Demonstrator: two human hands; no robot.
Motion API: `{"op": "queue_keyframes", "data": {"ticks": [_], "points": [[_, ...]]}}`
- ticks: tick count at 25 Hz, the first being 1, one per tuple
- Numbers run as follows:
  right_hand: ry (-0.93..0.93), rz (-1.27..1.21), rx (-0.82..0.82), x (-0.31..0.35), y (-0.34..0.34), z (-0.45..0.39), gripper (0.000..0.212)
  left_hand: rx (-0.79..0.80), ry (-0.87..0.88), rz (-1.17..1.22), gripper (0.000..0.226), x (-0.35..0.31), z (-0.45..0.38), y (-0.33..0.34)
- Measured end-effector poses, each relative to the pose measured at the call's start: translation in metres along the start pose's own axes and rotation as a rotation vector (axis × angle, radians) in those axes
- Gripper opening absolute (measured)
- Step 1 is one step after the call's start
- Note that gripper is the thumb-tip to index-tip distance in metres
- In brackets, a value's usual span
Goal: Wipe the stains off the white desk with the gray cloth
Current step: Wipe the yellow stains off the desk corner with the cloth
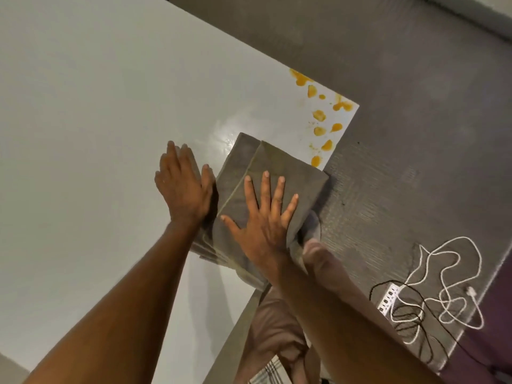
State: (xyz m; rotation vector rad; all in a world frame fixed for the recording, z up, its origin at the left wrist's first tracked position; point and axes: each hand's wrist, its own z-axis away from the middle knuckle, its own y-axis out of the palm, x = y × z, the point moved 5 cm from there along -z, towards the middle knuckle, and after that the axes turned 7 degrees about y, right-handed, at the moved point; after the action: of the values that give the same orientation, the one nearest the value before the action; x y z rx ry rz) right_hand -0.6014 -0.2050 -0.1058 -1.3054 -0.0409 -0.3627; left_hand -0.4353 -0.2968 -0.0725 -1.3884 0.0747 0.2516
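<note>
Right hand (260, 217), fingers spread wide, flat on the cloth (277, 173), hiding part; left hand (182, 187) flat at 9 o'clock; stains (318, 115) at 1 o'clock; no writing readable.

- One white, glossy, flat-topped desk (83, 134), filling the left and centre of the frame.
- One gray folded terry cloth (266, 173), at centre.
- Two bare hands: left hand (184, 187) and right hand (261, 220), both mid-frame.
- About a dozen orange-yellow liquid stains (318, 115), clustered at the desk's corner, upper right; the smallest specks are too fine to count.
- One white power strip (388, 297), lower right.
- One white tangled cable (446, 284), lower right.
- One thin black cable (415, 297), lower right.
</note>
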Motion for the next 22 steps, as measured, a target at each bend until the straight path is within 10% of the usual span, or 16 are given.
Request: {"op": "queue_keyframes", "data": {"ticks": [22], "points": [[-0.288, 0.203, -0.244, -0.007, -0.046, -0.201, 0.063, -0.126, -0.124, -0.112, 0.064, 0.009, -0.024, 0.032]]}}
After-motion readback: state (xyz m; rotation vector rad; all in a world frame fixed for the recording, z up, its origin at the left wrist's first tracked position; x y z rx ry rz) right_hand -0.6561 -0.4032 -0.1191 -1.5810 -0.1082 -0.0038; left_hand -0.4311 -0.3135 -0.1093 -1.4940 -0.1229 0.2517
